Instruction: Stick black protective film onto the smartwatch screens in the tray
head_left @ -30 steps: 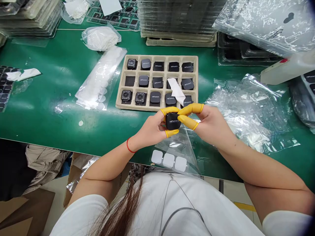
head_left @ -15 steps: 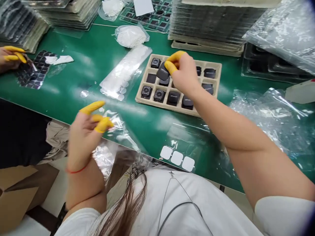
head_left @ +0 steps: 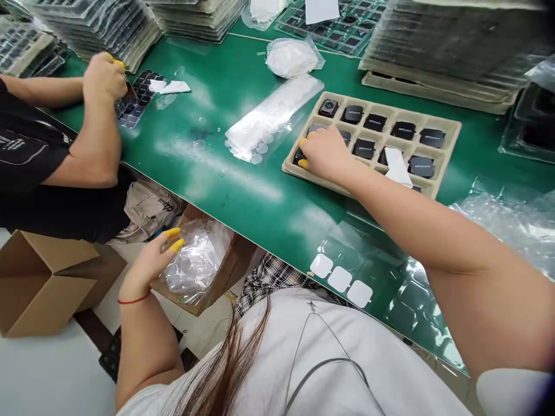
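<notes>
Resting right fingers (head_left: 302,164) on black unit (head_left: 299,156) in tray (head_left: 446,138) | grip unclear | left fingers (head_left: 172,233) parted by bag (head_left: 197,263)

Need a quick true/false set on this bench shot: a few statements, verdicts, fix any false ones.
The right hand is over the pulp tray. True.
The left hand holds a black module. False: no module shows; it is off the green bench, beside a clear plastic bag.
Yellow finger cots cover the left fingertips. True.
A co-worker works at the right. False: at the left, in a black shirt.
</notes>
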`<state>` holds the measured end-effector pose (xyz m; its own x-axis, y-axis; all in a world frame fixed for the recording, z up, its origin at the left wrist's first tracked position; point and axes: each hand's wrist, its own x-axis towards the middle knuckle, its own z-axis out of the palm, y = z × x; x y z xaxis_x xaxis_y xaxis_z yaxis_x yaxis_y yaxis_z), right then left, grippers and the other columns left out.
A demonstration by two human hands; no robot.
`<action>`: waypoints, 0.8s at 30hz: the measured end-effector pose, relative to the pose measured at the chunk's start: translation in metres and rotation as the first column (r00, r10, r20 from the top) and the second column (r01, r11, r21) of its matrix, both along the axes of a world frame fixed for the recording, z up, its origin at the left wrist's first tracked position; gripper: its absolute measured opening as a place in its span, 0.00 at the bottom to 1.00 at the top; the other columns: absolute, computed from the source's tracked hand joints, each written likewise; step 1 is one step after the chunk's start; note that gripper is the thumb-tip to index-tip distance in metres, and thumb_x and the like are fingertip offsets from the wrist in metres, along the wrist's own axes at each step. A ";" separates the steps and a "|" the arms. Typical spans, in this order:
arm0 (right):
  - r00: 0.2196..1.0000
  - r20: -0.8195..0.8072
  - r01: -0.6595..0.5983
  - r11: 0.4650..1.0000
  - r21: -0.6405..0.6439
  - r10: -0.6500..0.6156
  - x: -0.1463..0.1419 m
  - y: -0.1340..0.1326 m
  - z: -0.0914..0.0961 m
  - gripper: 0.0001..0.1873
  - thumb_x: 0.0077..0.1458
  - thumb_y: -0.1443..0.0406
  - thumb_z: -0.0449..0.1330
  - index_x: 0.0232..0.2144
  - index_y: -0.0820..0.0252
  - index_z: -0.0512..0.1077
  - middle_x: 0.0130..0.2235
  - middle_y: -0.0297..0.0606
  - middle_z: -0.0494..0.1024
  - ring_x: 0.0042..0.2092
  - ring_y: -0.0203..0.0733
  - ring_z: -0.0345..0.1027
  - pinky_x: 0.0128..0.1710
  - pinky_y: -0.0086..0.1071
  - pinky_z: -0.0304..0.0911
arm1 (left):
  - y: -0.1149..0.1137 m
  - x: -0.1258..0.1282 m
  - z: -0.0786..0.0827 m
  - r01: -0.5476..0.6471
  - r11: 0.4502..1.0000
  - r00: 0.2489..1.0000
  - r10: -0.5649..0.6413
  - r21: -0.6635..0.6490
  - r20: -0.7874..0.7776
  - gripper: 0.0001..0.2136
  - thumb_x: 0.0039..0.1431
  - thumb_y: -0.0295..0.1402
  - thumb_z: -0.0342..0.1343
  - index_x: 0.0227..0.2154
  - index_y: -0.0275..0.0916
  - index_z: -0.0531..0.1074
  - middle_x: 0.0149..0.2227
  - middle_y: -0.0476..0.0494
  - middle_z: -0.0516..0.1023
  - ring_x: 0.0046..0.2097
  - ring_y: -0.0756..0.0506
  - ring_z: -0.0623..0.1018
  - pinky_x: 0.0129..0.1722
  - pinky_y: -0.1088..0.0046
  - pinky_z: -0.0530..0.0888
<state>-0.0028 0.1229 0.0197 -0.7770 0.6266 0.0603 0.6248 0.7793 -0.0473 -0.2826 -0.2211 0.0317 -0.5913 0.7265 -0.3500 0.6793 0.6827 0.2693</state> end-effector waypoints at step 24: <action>0.692 -0.607 0.364 0.915 -0.174 -0.390 0.227 -0.097 0.010 0.08 0.61 0.62 0.57 0.37 0.52 0.76 0.37 0.42 0.78 0.38 0.49 0.70 0.40 0.43 0.62 | 0.234 0.276 -0.026 0.293 0.750 -0.014 -0.617 0.593 0.787 0.28 0.52 0.37 0.66 0.54 0.42 0.63 0.42 0.43 0.72 0.40 0.47 0.77 0.40 0.64 0.80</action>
<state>0.2245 0.0256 0.0294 -0.2723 0.8707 0.4095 0.6861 0.4741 -0.5518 -0.0063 0.0126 0.0055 0.5555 0.8262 -0.0939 -0.0669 0.1570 0.9853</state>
